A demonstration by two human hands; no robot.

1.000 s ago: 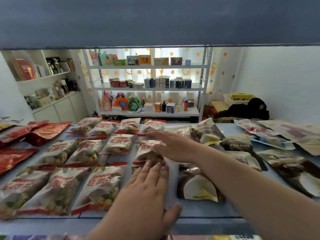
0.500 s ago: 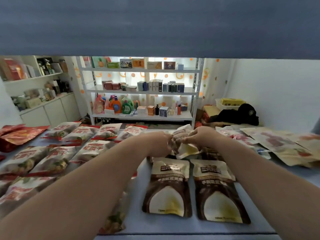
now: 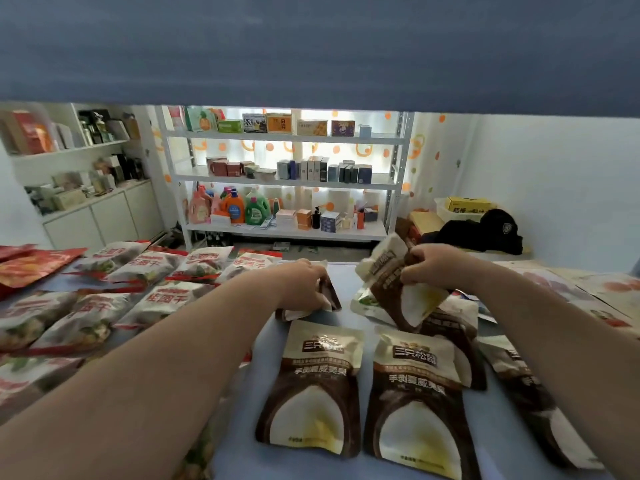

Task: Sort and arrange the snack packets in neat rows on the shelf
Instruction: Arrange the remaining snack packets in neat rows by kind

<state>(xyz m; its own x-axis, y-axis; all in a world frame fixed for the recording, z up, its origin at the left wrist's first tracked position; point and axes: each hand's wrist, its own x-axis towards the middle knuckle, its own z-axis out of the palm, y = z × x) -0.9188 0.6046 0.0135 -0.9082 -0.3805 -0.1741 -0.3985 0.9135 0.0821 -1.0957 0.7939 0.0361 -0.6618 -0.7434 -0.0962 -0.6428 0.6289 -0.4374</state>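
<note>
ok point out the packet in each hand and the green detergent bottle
right packet (image 3: 388, 291): head view, brown front beside the right hand (image 3: 434, 268)
left packet (image 3: 331, 296): head view, brown corner beside the left hand (image 3: 304, 282)
green detergent bottle (image 3: 256, 208): head view, its body

Rows of white packets (image 3: 162, 299) are laid across the left of the blue shelf (image 3: 346, 285), with red packets (image 3: 34, 265) at far left. Two brown packets (image 3: 311, 386) are set side by side near centre; pale packets (image 3: 609, 289) are spread far right.

Hands no longer together on one packet. Left hand (image 3: 302, 286) has dropped, gripping a brown packet (image 3: 330, 295) low against the shelf (image 3: 346, 280). Right hand (image 3: 433, 267) has drawn off right, gripping a second packet (image 3: 391, 289), tilted.
</note>
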